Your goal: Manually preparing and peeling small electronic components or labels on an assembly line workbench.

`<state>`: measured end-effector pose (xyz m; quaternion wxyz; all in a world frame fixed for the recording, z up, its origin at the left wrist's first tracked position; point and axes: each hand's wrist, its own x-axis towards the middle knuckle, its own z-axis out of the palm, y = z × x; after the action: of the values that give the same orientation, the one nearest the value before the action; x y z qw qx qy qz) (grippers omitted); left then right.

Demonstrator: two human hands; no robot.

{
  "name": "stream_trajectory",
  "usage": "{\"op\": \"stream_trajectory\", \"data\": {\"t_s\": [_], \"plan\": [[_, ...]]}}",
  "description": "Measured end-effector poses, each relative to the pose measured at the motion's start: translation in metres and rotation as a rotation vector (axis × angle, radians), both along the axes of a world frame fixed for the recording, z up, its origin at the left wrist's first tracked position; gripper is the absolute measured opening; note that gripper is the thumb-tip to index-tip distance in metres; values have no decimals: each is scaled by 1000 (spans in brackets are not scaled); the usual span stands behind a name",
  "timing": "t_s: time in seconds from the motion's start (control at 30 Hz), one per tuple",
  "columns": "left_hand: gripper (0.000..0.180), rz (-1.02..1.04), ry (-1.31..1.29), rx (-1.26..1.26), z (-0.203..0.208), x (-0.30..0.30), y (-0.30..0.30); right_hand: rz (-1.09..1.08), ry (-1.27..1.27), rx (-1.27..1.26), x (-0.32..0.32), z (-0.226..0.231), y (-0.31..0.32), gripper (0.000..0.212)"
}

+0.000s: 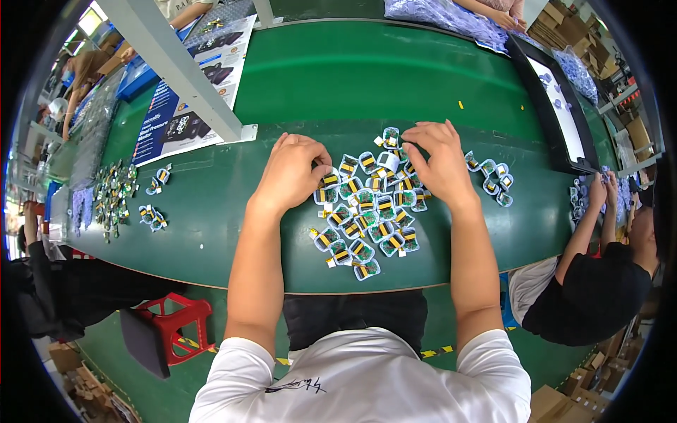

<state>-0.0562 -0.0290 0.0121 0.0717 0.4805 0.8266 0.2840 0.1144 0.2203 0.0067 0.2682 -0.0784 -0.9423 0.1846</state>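
A loose pile of small white plastic housings (365, 199) lies on the green table in front of me. Green circuit boards and black parts with yellow bands show in many of them. My left hand (290, 171) is cupped at the pile's upper left edge, its thumb beside the outermost housings. At the upper right edge my right hand (442, 161) arches with thumb and fingers apart, close to a housing (391, 136) at the pile's far end. Neither hand visibly grips anything, though the undersides of the fingers are hidden.
Small groups of housings lie right (496, 176) and left (153, 217). Loose circuit boards (115, 194) are heaped further left. A metal post (176, 70) stands on a printed sheet (159, 134). A black-rimmed tray (564, 113) is at far right. People work around the table.
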Motion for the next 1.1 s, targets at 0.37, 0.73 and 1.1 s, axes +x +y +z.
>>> {"op": "stream_trajectory", "data": {"t_s": [0.37,0.73,1.1], "plan": [[16,20,-59,-24,5,6,-3,20,92,5,-4,4,-7,13],[20,287,164,632,9,41,34,81,1,-614,-9,12,-70,31],[29,184,322,768,3,62,48,142,117,-1062,-17,-2,-70,19]]}}
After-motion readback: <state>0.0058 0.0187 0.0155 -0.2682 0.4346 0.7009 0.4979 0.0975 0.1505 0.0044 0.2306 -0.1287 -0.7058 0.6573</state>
